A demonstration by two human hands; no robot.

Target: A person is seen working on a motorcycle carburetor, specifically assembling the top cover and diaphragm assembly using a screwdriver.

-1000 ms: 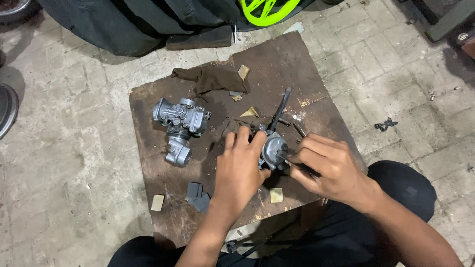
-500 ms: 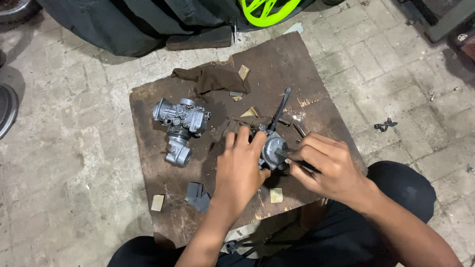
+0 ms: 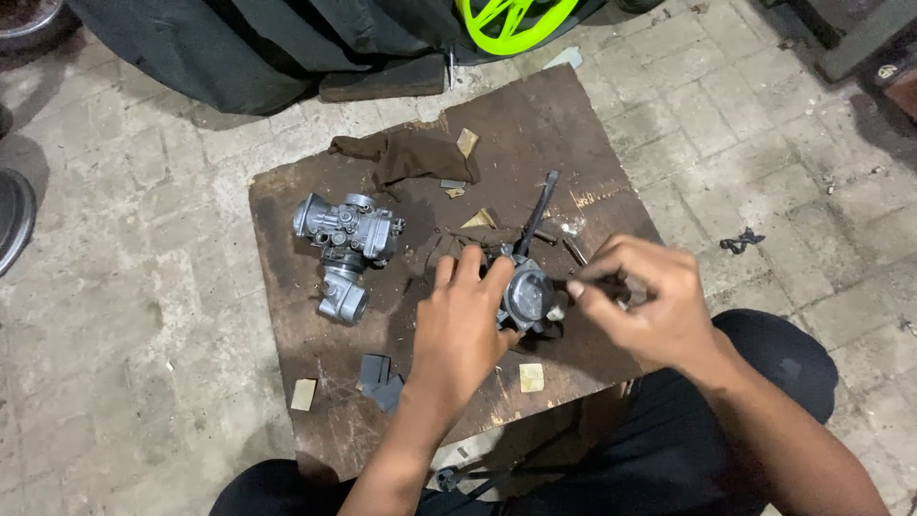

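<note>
My left hand [image 3: 461,328] grips a grey metal carburetor body [image 3: 528,296] and steadies it on a dark wooden board [image 3: 583,143]. A black hose [image 3: 538,208] rises from the part toward the far side. My right hand [image 3: 648,299] is closed around a thin tool whose tip meets the part's right side; most of the tool is hidden in my fist. A second, larger silver carburetor [image 3: 346,232] lies on the board to the left, with a round metal bowl [image 3: 342,296] below it.
A brown rag [image 3: 406,155] lies at the board's far edge, small tan scraps [image 3: 531,376] and dark pads [image 3: 379,376] near its front. Grey paved floor surrounds the board. A dark cover [image 3: 239,48] and a neon green wheel [image 3: 511,19] sit beyond. My dark-trousered knee [image 3: 778,368] is right.
My right hand has shifted slightly at the part's right side. My left hand keeps its hold. Nothing else has moved.
</note>
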